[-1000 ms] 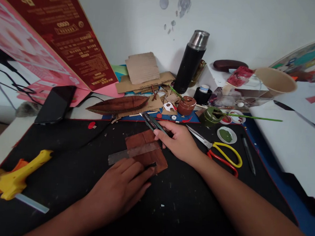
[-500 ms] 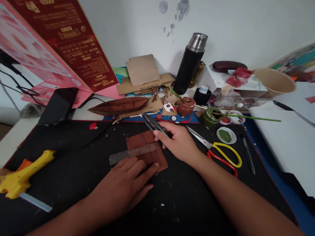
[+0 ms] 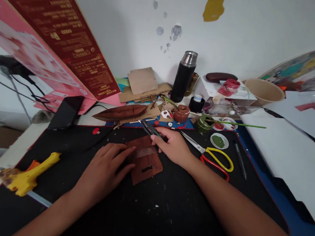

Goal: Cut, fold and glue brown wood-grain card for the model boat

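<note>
Sheet [image 3: 156, 166]: under our strip [image 3: 146, 152]
Left hand [image 3: 103, 166]: loosely spread at the sheet's left edge
Right hand [image 3: 175, 147]: we grip the knife [image 3: 149, 129] beside the sheet

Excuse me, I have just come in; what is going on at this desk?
The person's right hand holds a utility knife, pointed forward and leftward. The left hand covers one end of a clear ruler, which lies across a brown sheet with a slot in its nearer part. Scissors lie to the right, a yellow glue gun to the left.
</note>
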The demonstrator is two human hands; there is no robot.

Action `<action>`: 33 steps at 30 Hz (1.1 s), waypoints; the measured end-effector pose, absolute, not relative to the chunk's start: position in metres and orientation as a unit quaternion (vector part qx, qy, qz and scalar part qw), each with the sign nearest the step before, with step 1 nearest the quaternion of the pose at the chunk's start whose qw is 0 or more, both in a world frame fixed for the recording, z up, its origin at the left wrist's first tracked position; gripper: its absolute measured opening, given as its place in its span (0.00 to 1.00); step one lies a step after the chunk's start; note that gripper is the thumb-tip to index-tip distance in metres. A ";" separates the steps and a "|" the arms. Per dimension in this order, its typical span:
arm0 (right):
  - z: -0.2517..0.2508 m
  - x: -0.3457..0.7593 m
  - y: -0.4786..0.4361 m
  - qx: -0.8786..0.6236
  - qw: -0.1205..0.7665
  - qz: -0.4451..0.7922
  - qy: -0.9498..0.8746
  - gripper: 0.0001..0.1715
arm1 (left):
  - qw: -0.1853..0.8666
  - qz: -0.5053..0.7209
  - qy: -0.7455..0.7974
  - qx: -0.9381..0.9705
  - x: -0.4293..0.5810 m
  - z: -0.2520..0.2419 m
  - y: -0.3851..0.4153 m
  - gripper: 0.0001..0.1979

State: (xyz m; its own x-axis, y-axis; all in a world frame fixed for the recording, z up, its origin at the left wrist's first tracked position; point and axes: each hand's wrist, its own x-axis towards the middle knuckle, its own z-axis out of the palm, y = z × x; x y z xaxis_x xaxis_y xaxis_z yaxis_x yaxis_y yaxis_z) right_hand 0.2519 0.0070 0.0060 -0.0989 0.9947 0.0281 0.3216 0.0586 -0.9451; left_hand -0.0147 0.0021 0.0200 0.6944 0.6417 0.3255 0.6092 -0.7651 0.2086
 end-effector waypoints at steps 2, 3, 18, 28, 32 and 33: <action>0.006 0.253 0.007 -0.539 0.399 0.422 -0.610 0.16 | 0.050 0.175 0.345 0.921 -0.017 0.017 0.004 0.17; 0.007 0.253 0.006 -0.538 0.397 0.424 -0.610 0.16 | 0.051 0.167 0.345 0.922 -0.018 0.016 0.005 0.16; 0.015 0.256 0.003 -0.520 0.441 0.437 -0.587 0.15 | -0.148 -0.012 0.181 0.972 -0.017 0.040 0.009 0.23; 0.019 0.257 0.004 -0.521 0.454 0.452 -0.564 0.18 | -0.172 0.059 0.189 0.965 -0.022 0.048 0.012 0.21; 0.020 0.258 0.005 -0.510 0.476 0.458 -0.551 0.19 | -0.183 0.095 0.184 0.961 -0.027 0.050 0.021 0.22; 0.020 0.259 0.005 -0.509 0.481 0.460 -0.547 0.19 | -0.180 0.103 0.184 0.961 -0.029 0.050 0.024 0.22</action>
